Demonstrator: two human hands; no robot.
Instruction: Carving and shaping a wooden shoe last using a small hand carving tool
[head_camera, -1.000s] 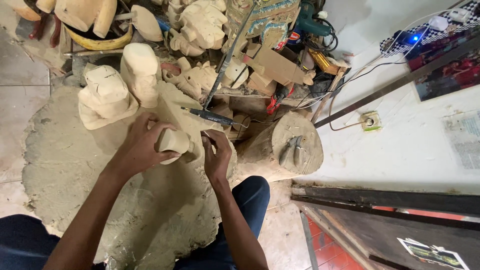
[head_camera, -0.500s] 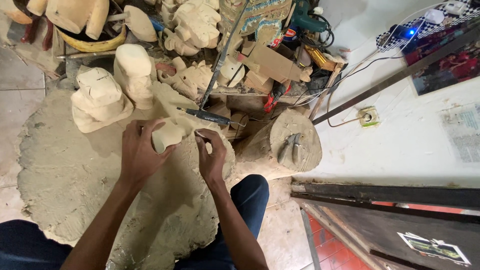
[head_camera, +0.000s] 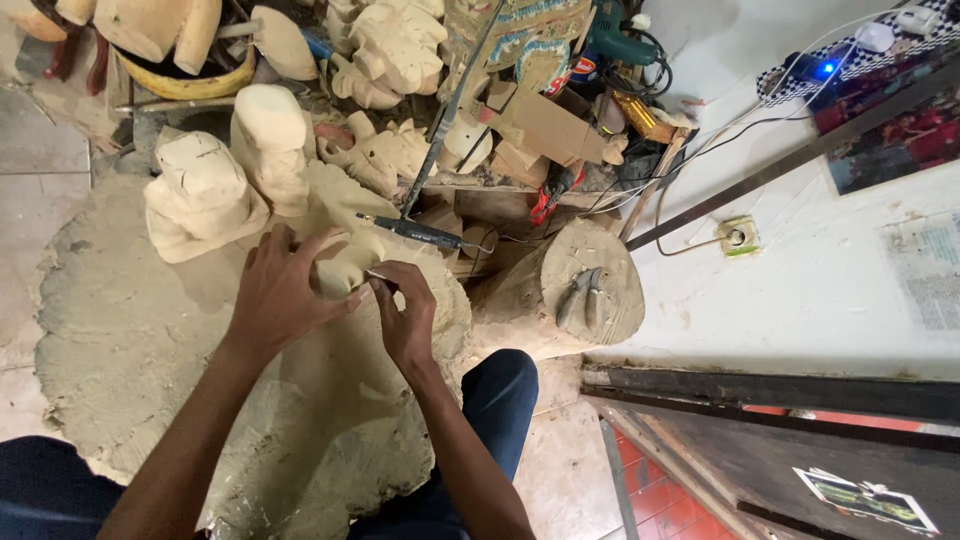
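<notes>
My left hand (head_camera: 278, 292) wraps around a small pale wooden carving (head_camera: 345, 264) and holds it against a sawdust-covered work surface (head_camera: 130, 340). Touching the carving's right side is my right hand (head_camera: 405, 315), fingers pinched on a thin small tool (head_camera: 378, 276) whose tip meets the wood. Most of the carving is hidden under my left fingers. A dark-handled tool (head_camera: 415, 231) lies just beyond my hands.
Two rough-cut pale wooden figures (head_camera: 200, 190) (head_camera: 268, 140) stand at the left back. More carvings, boxes and a power drill (head_camera: 615, 40) pile up behind. A round log stump (head_camera: 585, 290) with metal tools on top sits to the right. A wall socket (head_camera: 738, 238) with cables is further right.
My left hand has turned the carving and shifted its grip over it. My right hand has come in from beside the piece and now pinches a thin tool against it.
</notes>
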